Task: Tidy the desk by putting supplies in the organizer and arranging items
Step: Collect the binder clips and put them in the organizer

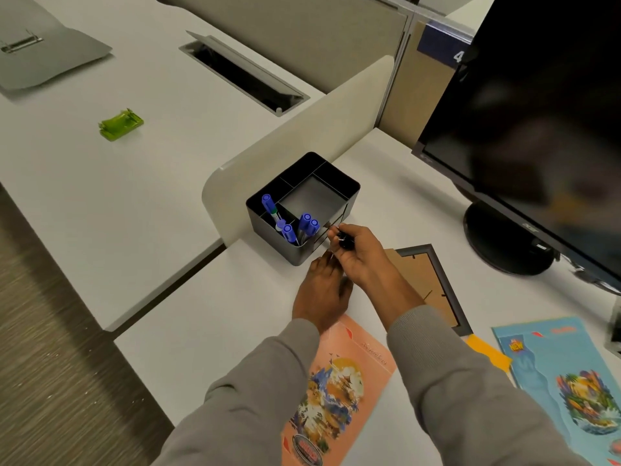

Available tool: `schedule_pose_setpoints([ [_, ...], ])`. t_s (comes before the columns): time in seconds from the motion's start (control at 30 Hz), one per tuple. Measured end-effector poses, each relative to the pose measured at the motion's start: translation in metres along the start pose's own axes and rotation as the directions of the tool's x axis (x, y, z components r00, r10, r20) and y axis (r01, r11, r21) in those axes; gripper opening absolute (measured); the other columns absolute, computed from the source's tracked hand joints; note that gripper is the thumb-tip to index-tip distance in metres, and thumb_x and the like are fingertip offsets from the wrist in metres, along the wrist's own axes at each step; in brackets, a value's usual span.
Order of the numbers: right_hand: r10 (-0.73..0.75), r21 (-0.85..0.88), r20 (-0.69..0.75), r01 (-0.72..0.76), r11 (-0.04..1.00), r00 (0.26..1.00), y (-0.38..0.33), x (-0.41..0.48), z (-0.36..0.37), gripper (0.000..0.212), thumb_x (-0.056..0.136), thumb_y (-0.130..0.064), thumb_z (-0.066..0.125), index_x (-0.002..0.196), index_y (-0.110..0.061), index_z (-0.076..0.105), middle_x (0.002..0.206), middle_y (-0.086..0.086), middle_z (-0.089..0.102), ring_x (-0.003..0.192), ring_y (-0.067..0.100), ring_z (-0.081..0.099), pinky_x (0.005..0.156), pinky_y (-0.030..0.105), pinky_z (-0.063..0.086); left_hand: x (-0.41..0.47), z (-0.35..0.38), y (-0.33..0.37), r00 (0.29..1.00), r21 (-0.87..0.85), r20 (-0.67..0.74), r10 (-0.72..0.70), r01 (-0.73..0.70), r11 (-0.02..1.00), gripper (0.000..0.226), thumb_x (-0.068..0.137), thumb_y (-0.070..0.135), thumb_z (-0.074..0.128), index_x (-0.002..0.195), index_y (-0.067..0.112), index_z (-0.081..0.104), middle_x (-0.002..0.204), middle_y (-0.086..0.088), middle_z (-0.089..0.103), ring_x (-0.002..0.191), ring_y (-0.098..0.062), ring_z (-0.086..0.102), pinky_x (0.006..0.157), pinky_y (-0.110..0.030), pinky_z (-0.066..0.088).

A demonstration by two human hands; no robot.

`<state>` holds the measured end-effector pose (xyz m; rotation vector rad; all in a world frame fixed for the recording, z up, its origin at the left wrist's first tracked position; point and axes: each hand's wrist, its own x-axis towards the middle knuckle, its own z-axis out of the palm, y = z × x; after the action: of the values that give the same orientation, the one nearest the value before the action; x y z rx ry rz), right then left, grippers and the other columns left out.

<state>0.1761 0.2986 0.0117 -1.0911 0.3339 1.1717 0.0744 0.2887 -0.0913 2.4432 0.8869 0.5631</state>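
One organizer (268, 235) | right hand (356, 253) just beside, gripping binder clip (346, 242); left hand (321, 290) flat, near

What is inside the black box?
The organizer holds blue-capped pens, near left. The big square section looks bare. The back sections are too dark to tell, and walls hide the pens' lower ends. The right hand grips a black clip.

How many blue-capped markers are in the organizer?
4 in the organizer: one marker far left, one nearer, two side by side at the front; others may be hidden.
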Motion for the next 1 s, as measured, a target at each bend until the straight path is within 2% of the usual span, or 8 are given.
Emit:
schedule_pose_setpoints([
  [0.2, 0.016, 0.009, -0.015, -0.016, 1.000, 1.000, 0.004, 0.010, 0.000, 0.009, 0.088, 0.001, 0.064, 0.096, 0.005, 0.065, 0.096, 0.021, 0.066, 0.080, 0.024, 0.067, 0.058, 0.023, 0.057, -0.003, -0.007, 0.007, 0.998, -0.080, -0.051, -0.043, 0.039, 0.996, 0.047, 0.098, 0.037, 0.052, 0.138, 0.013, 0.052, 0.136, -0.007, 0.061, 0.131, -0.022, 0.051, 0.116, -0.030, 0.032],
  [0.37, 0.031, 0.030, -0.027, -0.030, 0.999, 0.999, 0.003, 0.015, 0.001, 0.010, 0.087, 0.003, 0.064, 0.096, 0.006, 0.065, 0.094, 0.021, 0.065, 0.073, 0.022, 0.065, 0.059, 0.022, 0.057, -0.002, -0.009, 0.009, 0.996, -0.106, -0.039, -0.079, 0.074, 0.992, 0.049, 0.095, 0.037, 0.059, 0.138, 0.013, 0.053, 0.136, -0.007, 0.061, 0.132, -0.024, 0.051, 0.114, -0.033, 0.038],
  [0.47, 0.055, 0.055, -0.018, -0.054, 0.997, 0.998, 0.004, 0.017, -0.001, 0.013, 0.086, 0.003, 0.065, 0.099, 0.007, 0.064, 0.096, 0.021, 0.064, 0.070, 0.022, 0.064, 0.058, 0.022, 0.056, -0.003, -0.011, 0.011, 0.995, -0.104, -0.029, -0.100, 0.097, 0.990, 0.049, 0.095, 0.036, 0.062, 0.137, 0.012, 0.054, 0.136, -0.007, 0.061, 0.131, -0.023, 0.051, 0.114, -0.028, 0.031],
  [0.67, 0.069, 0.101, 0.013, -0.070, 0.992, 0.998, 0.002, 0.016, -0.015, 0.012, 0.088, 0.003, 0.062, 0.100, 0.005, 0.062, 0.087, 0.019, 0.063, 0.067, 0.020, 0.063, 0.056, 0.020, 0.054, 0.000, -0.013, 0.014, 0.997, -0.111, -0.028, -0.074, 0.070, 0.991, 0.045, 0.095, 0.029, 0.059, 0.137, 0.013, 0.053, 0.137, -0.006, 0.060, 0.133, -0.020, 0.046, 0.114, -0.035, 0.037],
  [0.83, 0.060, 0.125, 0.025, -0.063, 0.990, 0.998, -0.002, 0.012, -0.032, 0.016, 0.090, 0.001, 0.061, 0.105, 0.006, 0.061, 0.096, 0.021, 0.062, 0.069, 0.019, 0.062, 0.059, 0.019, 0.054, 0.000, -0.010, 0.012, 0.994, -0.089, 0.018, -0.107, 0.108, 0.990, 0.050, 0.097, 0.034, 0.055, 0.144, 0.019, 0.047, 0.145, 0.000, 0.054, 0.139, -0.019, 0.042, 0.119, -0.037, 0.030],
  [1.0, 0.034, 0.135, 0.007, -0.035, 0.990, 0.999, -0.005, 0.006, -0.044, 0.025, 0.091, 0.000, 0.063, 0.115, 0.007, 0.060, 0.103, 0.023, 0.063, 0.069, 0.019, 0.063, 0.056, 0.021, 0.055, -0.001, -0.008, 0.010, 0.988, -0.043, 0.062, -0.144, 0.147, 0.988, 0.054, 0.098, 0.044, 0.048, 0.148, 0.022, 0.044, 0.146, 0.001, 0.053, 0.140, -0.022, 0.042, 0.118, -0.041, 0.032],
])
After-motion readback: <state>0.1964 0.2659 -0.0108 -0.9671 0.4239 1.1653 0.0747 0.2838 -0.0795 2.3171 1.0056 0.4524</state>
